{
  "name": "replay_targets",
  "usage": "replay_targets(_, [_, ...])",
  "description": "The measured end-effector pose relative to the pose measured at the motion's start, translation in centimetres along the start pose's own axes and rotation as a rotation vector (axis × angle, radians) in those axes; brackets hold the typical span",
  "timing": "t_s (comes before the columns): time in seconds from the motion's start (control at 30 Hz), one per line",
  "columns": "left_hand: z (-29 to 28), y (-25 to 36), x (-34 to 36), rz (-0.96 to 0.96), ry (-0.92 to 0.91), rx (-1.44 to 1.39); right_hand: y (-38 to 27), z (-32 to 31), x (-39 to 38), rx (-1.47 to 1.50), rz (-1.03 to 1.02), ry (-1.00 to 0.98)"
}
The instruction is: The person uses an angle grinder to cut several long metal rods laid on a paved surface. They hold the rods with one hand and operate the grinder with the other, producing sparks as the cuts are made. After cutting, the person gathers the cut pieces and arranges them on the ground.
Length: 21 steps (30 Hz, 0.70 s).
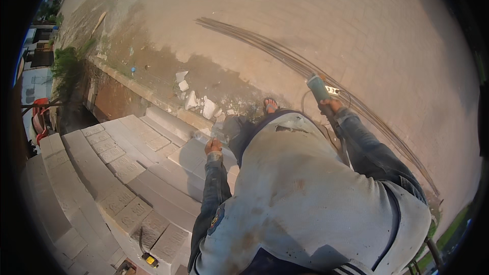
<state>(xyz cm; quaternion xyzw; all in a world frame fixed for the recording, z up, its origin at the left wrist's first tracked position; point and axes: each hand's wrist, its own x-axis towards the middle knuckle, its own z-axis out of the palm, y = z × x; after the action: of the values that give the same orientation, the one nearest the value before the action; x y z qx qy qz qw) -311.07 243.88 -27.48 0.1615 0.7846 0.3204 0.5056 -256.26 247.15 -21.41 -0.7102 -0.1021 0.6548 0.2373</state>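
Plainly, two hands are in view, one to each side of the body. The right hand (pixel 333 106) is wrapped round one green tool (pixel 318 89), held out over the paving (pixel 377 30), beside one bundle of rods (pixel 275 51) (overlapped too closely to count). One white socket strip (pixel 332 90) shows just beside the tool. The left hand (pixel 214 145) is curled; whether it grips the pale blur just above it, I cannot tell. Many grey blocks (pixel 127 214) stand in one stack below and left of that hand, with one yellow-and-black thing (pixel 150 259) at the near end. Beyond lie about four larger white chunks (pixel 209 107), and one sandalled foot (pixel 270 105) shows to their right.
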Motion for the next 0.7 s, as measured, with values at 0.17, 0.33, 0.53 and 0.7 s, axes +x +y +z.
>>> replay_targets(0.17, [0.2, 7.3, 11.2, -0.005, -0.208, 0.197, -2.4, 6.3, -3.9, 0.236, -0.145, 0.178])
replay_targets(0.33, [-3.7, 11.9, 31.6, -0.072, -0.571, 0.148, -3.4, 14.8, -5.0, 0.435, -0.170, 0.422])
replay_targets(0.53, [2.3, 25.2, 37.5, 0.163, -0.625, 0.696, -1.7, 23.0, -14.7, 0.856, -0.065, 0.780])
replay_targets(0.7, [6.0, 38.4, 41.9, 0.339, -0.658, 1.028, -2.7, 31.0, -24.6, 0.865, -0.032, 1.115])
